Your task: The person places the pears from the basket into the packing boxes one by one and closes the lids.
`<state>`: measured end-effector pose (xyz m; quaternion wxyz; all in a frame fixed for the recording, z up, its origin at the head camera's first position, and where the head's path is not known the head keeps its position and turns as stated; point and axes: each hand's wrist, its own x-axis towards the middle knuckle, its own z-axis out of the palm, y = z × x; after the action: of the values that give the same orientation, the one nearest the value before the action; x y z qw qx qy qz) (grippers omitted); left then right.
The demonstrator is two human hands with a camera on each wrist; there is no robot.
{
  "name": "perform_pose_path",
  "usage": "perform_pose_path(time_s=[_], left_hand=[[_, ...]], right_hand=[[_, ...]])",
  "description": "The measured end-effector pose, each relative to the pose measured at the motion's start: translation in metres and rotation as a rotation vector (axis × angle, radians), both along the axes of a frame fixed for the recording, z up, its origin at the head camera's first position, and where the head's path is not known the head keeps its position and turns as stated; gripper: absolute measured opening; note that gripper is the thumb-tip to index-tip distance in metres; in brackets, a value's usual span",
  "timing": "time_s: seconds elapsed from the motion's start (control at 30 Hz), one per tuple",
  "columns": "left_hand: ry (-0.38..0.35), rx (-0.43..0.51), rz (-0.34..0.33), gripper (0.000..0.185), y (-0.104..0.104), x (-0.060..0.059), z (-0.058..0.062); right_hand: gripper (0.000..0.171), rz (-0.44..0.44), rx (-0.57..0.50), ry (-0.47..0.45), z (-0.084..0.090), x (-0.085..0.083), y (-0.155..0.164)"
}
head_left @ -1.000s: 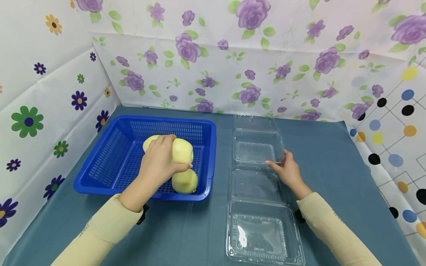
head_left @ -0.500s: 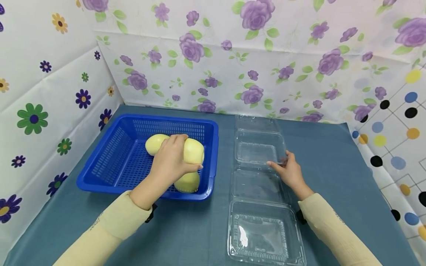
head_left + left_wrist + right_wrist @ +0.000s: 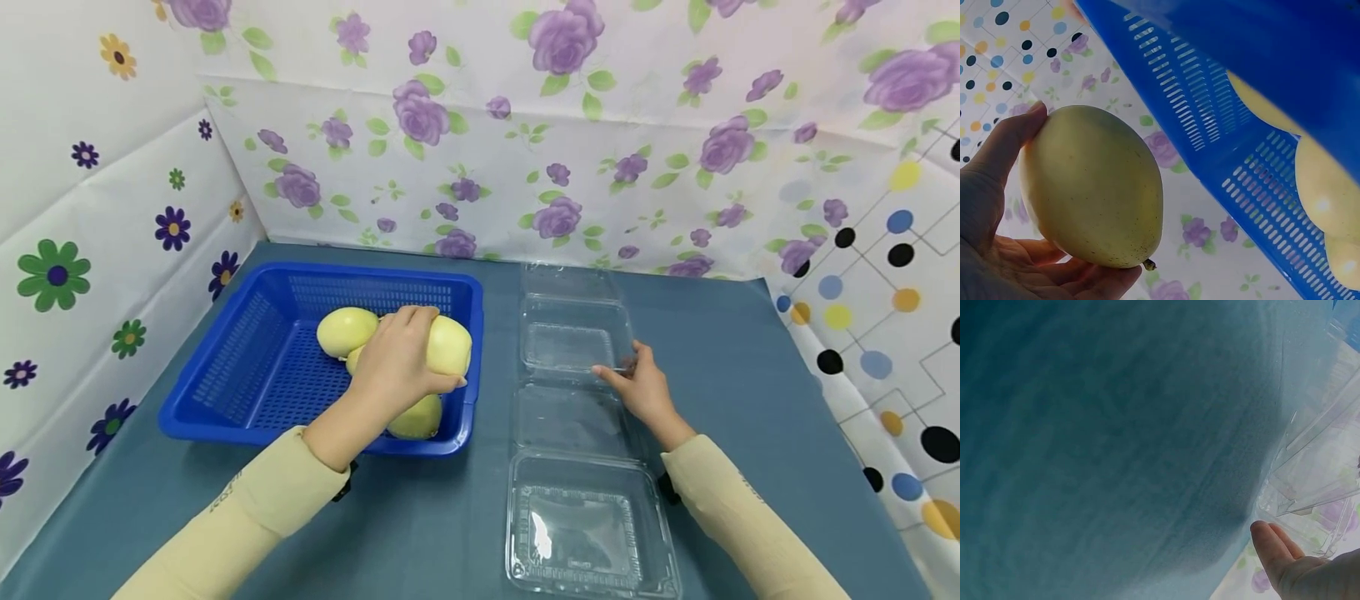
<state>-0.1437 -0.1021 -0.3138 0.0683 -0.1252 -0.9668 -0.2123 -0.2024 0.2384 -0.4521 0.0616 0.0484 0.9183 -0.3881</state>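
Head view: the left hand [image 3: 401, 358] grips a pale yellow mango [image 3: 448, 346], fingers curled over its top and thumb pressed against its near side. The fruit is held above the right-hand end of the blue basket [image 3: 247, 367], close to the basket's right wall. In the left wrist view the mango [image 3: 1091, 187] rests in the palm [image 3: 997, 250], thumb along one side and fingertips under the stem end, with the slotted basket wall [image 3: 1222, 125] just beside it.

Inside the basket lie further mangoes: one [image 3: 347, 330] toward the middle, to the left of the hand, and another [image 3: 415, 419] at the near right corner, partly hidden beneath the hand.

The right hand [image 3: 637, 387] rests at the near right corner of the far clear plastic box [image 3: 573, 342], which stands open. Its thumb is stretched along the near edge of the box; whether the fingers pinch the rim cannot be told. In the right wrist view the fingertips [image 3: 1272, 547] lie together, touching the clear rim [image 3: 1316, 481].

A second open clear box [image 3: 592, 525] lies nearer the person. Both boxes and the basket stand on a blue-green cloth [image 3: 750, 375], the boxes to the right of the basket.
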Motion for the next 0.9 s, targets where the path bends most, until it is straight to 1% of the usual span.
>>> perform_pose_path(time_s=[0.13,0.3,0.5,0.73,0.9], left_hand=[[0.022,0.012,-0.020,0.085,0.005,-0.002,0.001],[0.024,0.016,-0.047,0.085,0.011,-0.007,0.001],[0.017,0.010,-0.057,0.086,0.016,-0.011,-0.001],[0.014,-0.022,-0.065,0.088,0.024,-0.013,-0.001],[0.005,-0.015,-0.064,0.088,0.031,-0.014,0.000]], right_hand=[[0.099,0.004,-0.008,0.007,0.000,-0.001,-0.002],[0.098,-0.001,-0.004,0.013,0.000,0.000,-0.001],[0.100,0.001,-0.009,0.010,0.000,-0.001,-0.001],[0.100,-0.003,-0.011,0.017,0.000,0.001,0.000],[0.100,-0.008,-0.006,0.014,-0.002,0.000,0.001]])
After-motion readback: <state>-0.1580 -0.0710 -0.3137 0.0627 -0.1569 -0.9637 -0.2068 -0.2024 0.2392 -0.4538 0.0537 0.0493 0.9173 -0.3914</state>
